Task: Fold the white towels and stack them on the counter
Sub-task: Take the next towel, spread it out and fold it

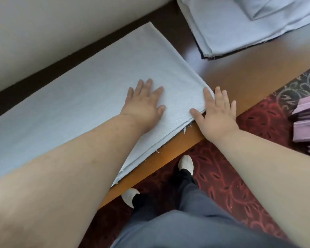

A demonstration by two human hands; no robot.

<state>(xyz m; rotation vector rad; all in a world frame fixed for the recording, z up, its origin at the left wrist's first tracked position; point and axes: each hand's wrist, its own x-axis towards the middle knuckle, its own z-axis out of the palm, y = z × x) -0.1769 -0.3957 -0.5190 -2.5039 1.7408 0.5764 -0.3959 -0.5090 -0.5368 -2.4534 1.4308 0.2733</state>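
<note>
Head view, looking steeply down, close over counter [240, 74]

Bare counter [227, 72] lies open between folded towel [89, 97] and stack [240, 27].

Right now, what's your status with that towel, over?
Left hand flat on the folded towel. Right hand open at its corner. Folded stack waits further along the counter. Nothing blocking.

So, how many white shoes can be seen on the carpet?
2. One white shoe is on the carpet just below the counter edge; the other white shoe is lower left, partly under the counter.
</note>
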